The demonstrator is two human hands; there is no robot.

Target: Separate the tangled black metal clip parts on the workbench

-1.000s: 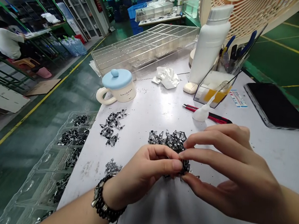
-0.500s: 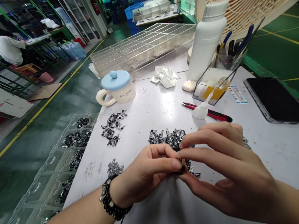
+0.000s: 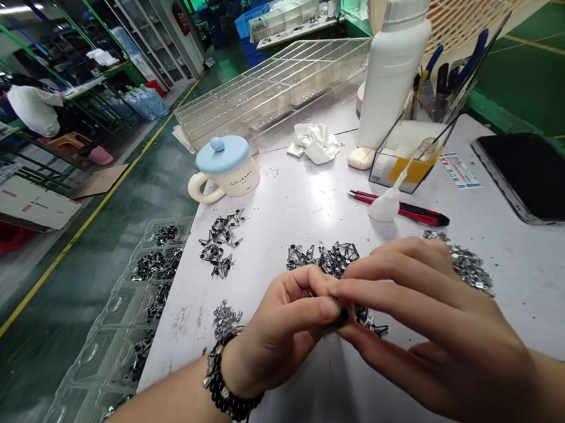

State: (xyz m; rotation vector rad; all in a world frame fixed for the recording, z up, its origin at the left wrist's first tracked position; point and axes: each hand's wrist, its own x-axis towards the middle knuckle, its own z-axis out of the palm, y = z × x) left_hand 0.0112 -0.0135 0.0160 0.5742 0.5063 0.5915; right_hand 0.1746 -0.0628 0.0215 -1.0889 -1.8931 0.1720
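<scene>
Between the fingertips of my left hand (image 3: 290, 320) is a small black part (image 3: 342, 316), mostly covered by the thumb, so its exact kind does not show. My right hand (image 3: 429, 322) meets it from the right, forefinger and thumb closing on the same part while the other fingers stretch out. Just behind the hands lies a pile of small black-and-clear clip-like pieces (image 3: 325, 259). Tiny silvery metal pieces (image 3: 471, 264) are heaped beyond the right hand, and a smaller silvery heap (image 3: 225, 316) lies by the left wrist. More black clip-like pieces (image 3: 221, 239) are scattered further left.
A lidded mug (image 3: 237, 173), crumpled tissue (image 3: 314, 143), white bottle (image 3: 391, 78), tool box (image 3: 405, 158), red-and-black cutter (image 3: 421, 213), white squeeze bulb (image 3: 385, 205) and phone (image 3: 538, 176) stand or lie around. A compartmented clear tray (image 3: 107, 328) sits left of the table edge. A person (image 3: 33, 107) sits far left.
The view has shifted slightly, so the table things appear displaced and more of the right silvery heap shows. Both hands stay together at the small black part with little change of grip.
</scene>
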